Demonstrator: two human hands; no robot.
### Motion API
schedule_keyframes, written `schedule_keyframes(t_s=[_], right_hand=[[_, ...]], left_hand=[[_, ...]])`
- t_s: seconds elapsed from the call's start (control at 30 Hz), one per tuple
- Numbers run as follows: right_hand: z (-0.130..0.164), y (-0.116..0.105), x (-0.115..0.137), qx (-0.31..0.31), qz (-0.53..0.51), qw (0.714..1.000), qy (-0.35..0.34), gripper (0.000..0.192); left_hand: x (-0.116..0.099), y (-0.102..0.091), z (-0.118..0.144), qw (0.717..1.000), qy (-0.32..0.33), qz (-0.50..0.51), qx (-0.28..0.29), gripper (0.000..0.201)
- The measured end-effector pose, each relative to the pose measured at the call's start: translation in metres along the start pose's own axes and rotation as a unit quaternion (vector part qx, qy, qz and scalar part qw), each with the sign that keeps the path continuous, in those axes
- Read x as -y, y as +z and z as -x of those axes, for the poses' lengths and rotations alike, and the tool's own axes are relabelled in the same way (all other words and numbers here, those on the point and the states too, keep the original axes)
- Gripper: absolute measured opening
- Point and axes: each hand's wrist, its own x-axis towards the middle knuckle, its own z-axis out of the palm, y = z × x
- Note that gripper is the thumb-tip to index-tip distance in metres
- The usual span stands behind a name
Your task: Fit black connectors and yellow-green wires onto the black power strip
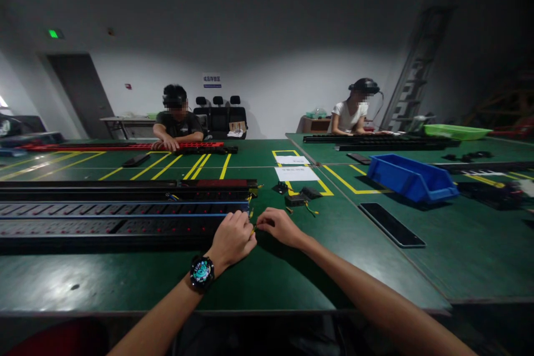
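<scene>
My left hand [234,238], with a watch on the wrist, is closed at the right end of a long dark strip [158,227] dotted with small red spots. Its fingers hold a thin yellow wire [253,230] that comes out at the strip's end. Just to the right, my right hand [278,225] pinches the same wire between thumb and forefinger; the wire's tip is too small to make out. Behind lies another long strip with blue edges [125,209], with more yellow wire ends [250,198] at its right end.
Small black parts [298,197] with wire ends and white paper sheets [297,173] lie beyond my hands. To the right are a dark phone-like slab [392,225] and a blue bin [411,179]. Two people [177,122] work across the green table [334,267], near long red and black strips.
</scene>
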Motion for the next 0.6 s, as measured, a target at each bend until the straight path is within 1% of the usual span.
schedule_keyframes(t_s=[0.2, 0.43, 0.6], right_hand=[[0.0028, 0.0045, -0.0007, -0.012, -0.007, 1.000, -0.003, 0.011], [0.0038, 0.0059, -0.0017, -0.012, 0.007, 1.000, 0.006, 0.012], [0.0039, 0.0042, -0.0016, -0.008, 0.006, 1.000, 0.002, 0.009]], left_hand=[[0.0014, 0.0005, 0.0002, 1.000, 0.017, -0.005, 0.004, 0.016], [0.0009, 0.0027, 0.0018, 1.000, 0.007, 0.002, -0.008, 0.012], [0.0003, 0.0021, 0.0005, 1.000, 0.004, 0.007, 0.003, 0.011]])
